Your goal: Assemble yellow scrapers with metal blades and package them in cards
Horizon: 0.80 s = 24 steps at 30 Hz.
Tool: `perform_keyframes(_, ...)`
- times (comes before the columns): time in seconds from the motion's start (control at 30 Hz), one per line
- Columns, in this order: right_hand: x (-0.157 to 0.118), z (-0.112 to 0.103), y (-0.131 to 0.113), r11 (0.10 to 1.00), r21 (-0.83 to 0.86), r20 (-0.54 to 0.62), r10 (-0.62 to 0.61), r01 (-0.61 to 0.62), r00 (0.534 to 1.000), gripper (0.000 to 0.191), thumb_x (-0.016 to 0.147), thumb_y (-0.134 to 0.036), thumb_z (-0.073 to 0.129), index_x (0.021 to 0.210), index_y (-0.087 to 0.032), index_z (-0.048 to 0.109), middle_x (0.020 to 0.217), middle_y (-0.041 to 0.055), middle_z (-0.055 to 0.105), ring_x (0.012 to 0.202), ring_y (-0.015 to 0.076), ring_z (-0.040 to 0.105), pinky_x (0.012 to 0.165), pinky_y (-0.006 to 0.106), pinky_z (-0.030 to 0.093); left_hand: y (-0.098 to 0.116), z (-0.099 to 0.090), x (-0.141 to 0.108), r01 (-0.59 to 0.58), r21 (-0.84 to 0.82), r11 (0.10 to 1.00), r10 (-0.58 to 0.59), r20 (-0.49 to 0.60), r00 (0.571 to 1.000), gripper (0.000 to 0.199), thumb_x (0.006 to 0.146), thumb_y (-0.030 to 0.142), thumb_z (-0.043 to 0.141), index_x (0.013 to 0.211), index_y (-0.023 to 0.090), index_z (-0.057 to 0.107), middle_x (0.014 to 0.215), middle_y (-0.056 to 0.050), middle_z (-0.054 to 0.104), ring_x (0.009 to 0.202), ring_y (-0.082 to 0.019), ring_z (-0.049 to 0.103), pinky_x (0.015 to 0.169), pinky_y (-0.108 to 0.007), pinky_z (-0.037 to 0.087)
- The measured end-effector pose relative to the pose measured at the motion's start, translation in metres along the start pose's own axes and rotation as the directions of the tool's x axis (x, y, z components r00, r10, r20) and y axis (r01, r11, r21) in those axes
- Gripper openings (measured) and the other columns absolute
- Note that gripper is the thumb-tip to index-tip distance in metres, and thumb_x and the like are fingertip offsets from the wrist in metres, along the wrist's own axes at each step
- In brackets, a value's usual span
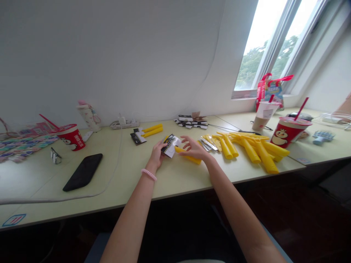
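Holding printed card (170, 148) over worktop (177, 182) in closed grip of left hand (157, 155); curling right hand (195, 149) by yellow tube (195, 160) (cannot tell if grasped); seemingly needing the card kept steady.

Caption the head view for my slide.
Left hand holding a printed card, right hand at a yellow tube, more yellow tubes heaped on the table.

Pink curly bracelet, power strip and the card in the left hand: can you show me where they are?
Pink coiled bracelet (149, 174), head view: middle of its coils.
White power strip (124, 126), head view: its long body.
Black-and-white card (170, 151), head view: its white part.
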State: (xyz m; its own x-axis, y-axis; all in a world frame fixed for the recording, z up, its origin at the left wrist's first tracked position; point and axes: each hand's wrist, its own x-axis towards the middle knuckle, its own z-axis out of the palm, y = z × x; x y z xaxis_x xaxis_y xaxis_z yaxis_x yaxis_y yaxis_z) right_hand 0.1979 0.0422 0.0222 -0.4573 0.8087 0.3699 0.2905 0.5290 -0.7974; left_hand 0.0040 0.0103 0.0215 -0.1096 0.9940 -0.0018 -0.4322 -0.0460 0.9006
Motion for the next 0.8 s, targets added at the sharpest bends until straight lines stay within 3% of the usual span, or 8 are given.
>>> perform_keyframes(0.1,0.000,-0.001,0.006,1.000,-0.016,0.023,0.011,-0.011,1.000,0.072,0.058,-0.033,0.074,0.124,-0.029,0.044,0.092,0.0028,0.062,0.069,0.0131,0.057,0.065,0.027,0.048,0.000,-0.002,0.004,-0.008,-0.006,1.000,0.008,-0.060,0.998,0.040,0.061,0.018,0.063,0.101,0.017,0.062,0.083,-0.005,0.066,0.063,-0.014,0.060,0.052,-0.023,0.045)
perform_keyframes(0.17,0.001,-0.001,0.009,0.998,-0.058,-0.008,-0.002,0.002,1.000,0.061,0.061,-0.030,0.072,0.118,-0.028,0.051,0.080,0.0014,0.064,0.067,0.0144,0.058,0.067,0.030,0.047,0.000,-0.004,0.006,-0.036,-0.024,0.999,0.033,-0.120,0.992,0.043,0.062,0.015,0.062,0.105,0.018,0.061,0.085,-0.005,0.066,0.065,-0.014,0.060,0.052,-0.023,0.045)
perform_keyframes(0.3,0.003,0.001,0.013,0.985,-0.163,-0.101,-0.072,0.054,0.992,0.034,0.063,-0.029,0.070,0.097,-0.027,0.064,0.085,0.0023,0.066,0.074,0.0188,0.060,0.074,0.036,0.046,0.000,-0.008,0.009,-0.086,-0.020,0.996,0.079,-0.233,0.969,0.050,0.063,0.010,0.058,0.112,0.020,0.058,0.090,-0.005,0.065,0.065,-0.013,0.060,0.052,-0.021,0.045)
perform_keyframes(0.43,0.005,0.001,0.010,0.954,-0.286,-0.126,-0.124,0.083,0.984,0.023,0.065,-0.030,0.068,0.088,-0.027,0.067,0.084,0.0027,0.067,0.071,0.0197,0.058,0.072,0.035,0.043,-0.003,-0.010,0.011,-0.168,0.025,0.985,0.169,-0.238,0.956,0.058,0.062,0.009,0.057,0.117,0.027,0.055,0.097,-0.003,0.064,0.067,-0.012,0.060,0.054,-0.022,0.045)
perform_keyframes(0.53,0.004,0.001,0.004,0.935,-0.349,-0.161,-0.124,0.061,0.979,0.021,0.068,-0.031,0.065,0.089,-0.027,0.067,0.080,0.0024,0.067,0.068,0.0186,0.057,0.071,0.033,0.041,-0.005,-0.010,0.013,-0.225,0.090,0.970,0.240,-0.215,0.947,0.039,0.064,0.011,0.055,0.100,0.021,0.066,0.096,-0.004,0.065,0.073,-0.014,0.060,0.061,-0.023,0.046)
perform_keyframes(0.63,0.005,0.001,0.001,0.896,-0.442,-0.204,-0.133,0.030,0.970,0.020,0.072,-0.031,0.061,0.091,-0.027,0.066,0.077,0.0029,0.066,0.068,0.0178,0.055,0.074,0.033,0.038,-0.007,-0.010,0.014,-0.319,0.228,0.920,0.364,-0.194,0.911,0.022,0.066,0.014,0.053,0.079,0.017,0.070,0.090,-0.005,0.067,0.082,-0.016,0.059,0.072,-0.025,0.045)
perform_keyframes(0.7,0.006,0.003,0.000,0.860,-0.509,-0.229,-0.174,0.035,0.958,0.019,0.074,-0.031,0.060,0.092,-0.026,0.065,0.077,0.0035,0.066,0.070,0.0184,0.055,0.078,0.034,0.036,-0.007,-0.009,0.015,-0.374,0.265,0.889,0.428,-0.187,0.885,0.021,0.065,0.015,0.055,0.078,0.017,0.071,0.089,-0.005,0.067,0.087,-0.017,0.058,0.077,-0.026,0.044)
perform_keyframes(0.8,0.007,0.004,0.000,0.820,-0.568,-0.271,-0.259,0.063,0.927,0.019,0.076,-0.030,0.059,0.094,-0.026,0.064,0.084,0.0047,0.066,0.080,0.0207,0.055,0.083,0.037,0.033,-0.005,-0.011,0.016,-0.381,0.213,0.900,0.424,-0.225,0.877,0.022,0.063,0.015,0.057,0.081,0.018,0.070,0.089,-0.004,0.067,0.087,-0.017,0.059,0.077,-0.026,0.044)
